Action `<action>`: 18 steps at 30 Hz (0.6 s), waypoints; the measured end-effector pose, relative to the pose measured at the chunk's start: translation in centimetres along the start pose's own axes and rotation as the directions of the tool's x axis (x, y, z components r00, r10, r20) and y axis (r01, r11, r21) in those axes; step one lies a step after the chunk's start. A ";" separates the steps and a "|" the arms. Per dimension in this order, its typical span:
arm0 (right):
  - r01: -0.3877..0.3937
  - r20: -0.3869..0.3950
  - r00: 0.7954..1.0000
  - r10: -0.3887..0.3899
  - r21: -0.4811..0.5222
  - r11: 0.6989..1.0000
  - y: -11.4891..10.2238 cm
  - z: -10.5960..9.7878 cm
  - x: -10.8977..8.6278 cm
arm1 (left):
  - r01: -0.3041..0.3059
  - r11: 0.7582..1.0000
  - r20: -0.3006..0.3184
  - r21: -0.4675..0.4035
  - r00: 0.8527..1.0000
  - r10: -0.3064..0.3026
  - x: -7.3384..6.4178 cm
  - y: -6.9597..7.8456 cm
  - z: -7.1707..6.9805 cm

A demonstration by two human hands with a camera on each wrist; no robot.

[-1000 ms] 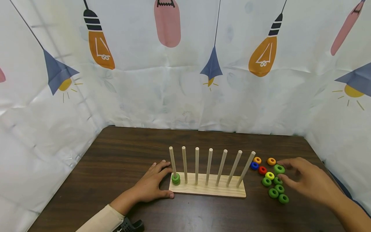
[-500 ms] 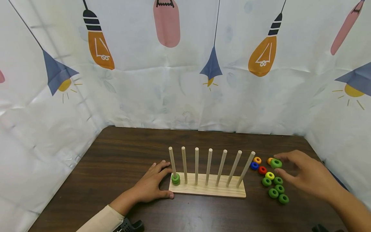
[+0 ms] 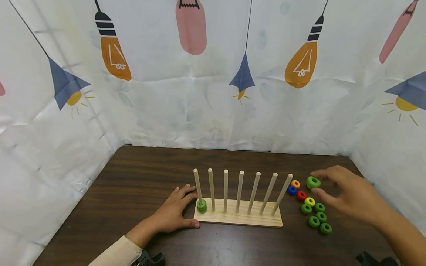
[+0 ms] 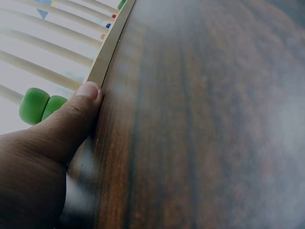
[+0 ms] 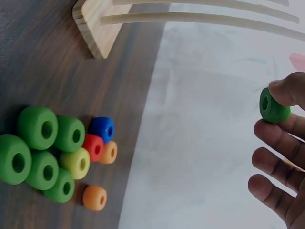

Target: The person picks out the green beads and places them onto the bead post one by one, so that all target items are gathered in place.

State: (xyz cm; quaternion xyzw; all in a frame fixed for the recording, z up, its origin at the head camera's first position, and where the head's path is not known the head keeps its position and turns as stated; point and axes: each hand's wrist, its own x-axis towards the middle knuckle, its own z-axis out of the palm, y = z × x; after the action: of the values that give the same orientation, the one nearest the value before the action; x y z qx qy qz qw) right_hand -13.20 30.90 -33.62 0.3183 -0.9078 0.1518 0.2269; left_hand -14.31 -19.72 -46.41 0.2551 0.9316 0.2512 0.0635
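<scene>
We see the right hand (image 3: 349, 195) with its thumb and forefinger parted only by the width of a green ring (image 5: 274, 110), which they pinch and hold up off the bench (image 3: 149, 166). In the right wrist view, the other fingertips (image 5: 263, 186) fan out below it. The left hand (image 3: 173, 210) spans the left end of the peg rack (image 3: 239, 218): its thumb presses the near edge and its forefinger lies at the far corner, so they stand wide apart and grip the base between them.

On the leftmost peg (image 3: 198, 184), right beside that forefinger, we find stacked green rings (image 3: 202, 207); the other six pegs show their full length, tops free. Beyond the rack's right edge a strip of bench separates it from a cluster of loose rings: five green rings (image 5: 38, 128), a yellow ring (image 5: 72, 164), a red ring (image 5: 93, 147) and a blue ring (image 5: 99, 128), with one orange ring (image 5: 108, 152) touching the group and a second orange ring (image 5: 93, 198) just apart.

The held ring is to the right of the rightmost peg (image 3: 283, 194), near it but not touching. We have broad bench left of the rack and in front of it; behind, the bench's far edge meets the printed backdrop (image 3: 199, 111).
</scene>
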 end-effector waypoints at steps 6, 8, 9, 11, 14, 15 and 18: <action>0.007 0.000 1.000 -0.007 0.007 1.000 -0.7 -0.5 0.9 | -0.015 1.000 0.000 0.004 1.000 0.015 0.1 -0.1 0.0; 0.006 0.006 1.000 -0.006 0.000 1.000 -0.9 -0.6 1.2 | -0.017 1.000 -0.002 0.007 1.000 0.017 0.1 -0.1 0.0; 0.005 0.011 1.000 -0.005 -0.005 1.000 -1.0 -0.7 1.4 | -0.018 1.000 -0.003 0.007 1.000 0.018 0.1 -0.1 0.0; 0.005 0.019 1.000 -0.005 -0.011 1.000 -1.2 -0.8 1.6 | -0.017 1.000 -0.003 0.007 1.000 0.017 0.1 -0.1 0.0; 0.011 0.027 1.000 -0.011 -0.014 1.000 -1.3 -0.9 1.9 | -0.014 1.000 -0.002 0.004 1.000 0.014 0.1 -0.1 0.0; 0.014 0.028 1.000 -0.014 -0.013 1.000 -1.4 -1.0 2.0 | -0.013 1.000 -0.001 0.004 1.000 0.013 0.1 -0.1 0.0; 0.022 0.025 0.999 -0.022 -0.011 1.000 -1.5 -1.1 2.2 | -0.009 1.000 0.001 0.004 1.000 0.009 0.0 -0.1 0.0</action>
State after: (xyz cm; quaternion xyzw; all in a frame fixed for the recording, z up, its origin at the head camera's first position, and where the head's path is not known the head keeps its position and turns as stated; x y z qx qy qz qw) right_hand -13.44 29.14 -31.39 0.3289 -0.9078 0.1402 0.2192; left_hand -14.38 -19.75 -46.47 0.2596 0.9308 0.2496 0.0622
